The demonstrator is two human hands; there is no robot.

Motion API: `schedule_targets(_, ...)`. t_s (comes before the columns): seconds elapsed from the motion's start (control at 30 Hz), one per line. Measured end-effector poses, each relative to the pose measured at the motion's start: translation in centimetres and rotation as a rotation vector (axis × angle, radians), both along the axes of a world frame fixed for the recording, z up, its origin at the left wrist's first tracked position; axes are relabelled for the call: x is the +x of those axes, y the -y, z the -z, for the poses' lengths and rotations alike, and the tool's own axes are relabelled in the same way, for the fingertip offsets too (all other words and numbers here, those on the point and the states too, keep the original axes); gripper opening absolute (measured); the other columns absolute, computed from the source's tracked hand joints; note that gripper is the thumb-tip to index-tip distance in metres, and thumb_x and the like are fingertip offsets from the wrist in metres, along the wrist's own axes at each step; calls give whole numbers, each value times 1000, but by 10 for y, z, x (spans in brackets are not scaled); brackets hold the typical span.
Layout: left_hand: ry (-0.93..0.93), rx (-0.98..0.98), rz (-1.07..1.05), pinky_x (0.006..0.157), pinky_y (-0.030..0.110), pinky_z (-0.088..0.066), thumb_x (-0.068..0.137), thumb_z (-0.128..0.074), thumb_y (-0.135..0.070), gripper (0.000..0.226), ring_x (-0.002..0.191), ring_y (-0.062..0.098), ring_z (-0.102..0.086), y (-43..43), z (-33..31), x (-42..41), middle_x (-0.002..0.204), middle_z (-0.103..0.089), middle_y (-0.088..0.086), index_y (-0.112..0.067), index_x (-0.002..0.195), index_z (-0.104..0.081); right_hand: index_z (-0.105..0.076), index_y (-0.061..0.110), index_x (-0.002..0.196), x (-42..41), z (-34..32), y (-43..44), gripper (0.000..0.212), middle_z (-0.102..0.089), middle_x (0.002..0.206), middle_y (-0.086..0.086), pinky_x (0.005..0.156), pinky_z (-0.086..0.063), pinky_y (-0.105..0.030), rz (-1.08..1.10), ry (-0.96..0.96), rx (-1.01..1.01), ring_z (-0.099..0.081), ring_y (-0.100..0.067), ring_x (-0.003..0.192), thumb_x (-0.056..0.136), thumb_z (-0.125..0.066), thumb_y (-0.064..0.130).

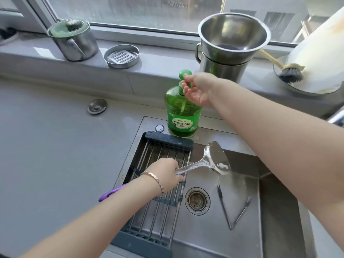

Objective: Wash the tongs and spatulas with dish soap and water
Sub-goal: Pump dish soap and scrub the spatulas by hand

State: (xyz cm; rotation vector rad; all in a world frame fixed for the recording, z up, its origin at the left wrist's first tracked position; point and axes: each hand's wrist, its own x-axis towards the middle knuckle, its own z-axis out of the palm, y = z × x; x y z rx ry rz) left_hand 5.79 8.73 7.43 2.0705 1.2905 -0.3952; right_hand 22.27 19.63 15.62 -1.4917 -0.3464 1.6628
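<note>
My left hand [165, 174] grips the handle of a steel spatula [214, 159] and holds it over the sink [242, 239]; the blade carries soap suds and points right. My right hand [195, 88] is at the green pump head of the dish soap bottle [181, 116], thumb on top and fingers curled under the nozzle. The bottle stands on the sink's back ledge. Metal tongs [232, 207] lie spread open on the sink floor, right of the drain [197, 201]. A purple-handled utensil [109, 194] pokes out from under my left forearm at the rack's left edge.
A sliding drying rack [160, 151] spans the sink's left half. On the windowsill stand a lidded steel pot [74, 41], a shallow steel dish [122, 56], stacked steel pots [232, 43] and a dish brush [290, 71]. Grey counter [55, 146] lies to the left.
</note>
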Motion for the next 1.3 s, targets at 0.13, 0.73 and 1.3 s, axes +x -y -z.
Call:
schedule_targets(0.13, -10, -8, 38, 69, 28, -52, 83, -63, -25, 20, 67, 18, -51, -4, 6, 1, 76, -54, 2, -8, 94, -65, -54, 4, 71, 7, 5, 0, 30, -51, 41, -1, 30, -35, -10, 35, -129, -16, -45, -6, 31, 95, -50, 21)
schedule_targets(0.73, -118, 0, 108, 77, 33, -54, 93, -47, -36, 22, 76, 22, -58, -3, -4, -9, 92, -62, 3, -17, 102, -56, -54, 3, 69, 3, -1, 1, 32, -51, 51, -3, 32, -37, -10, 48, -83, -95, -46, -7, 31, 94, -51, 23)
schedule_targets(1.3, -146, 13, 250, 69, 31, -49, 95, -38, -36, 23, 69, 18, -52, -25, -8, -8, 87, -56, -3, -28, 114, -48, -49, 8, 63, 4, -6, -24, 39, -44, 39, 1, 27, -29, -9, -2, -29, -179, -38, -5, 25, 93, -52, 33)
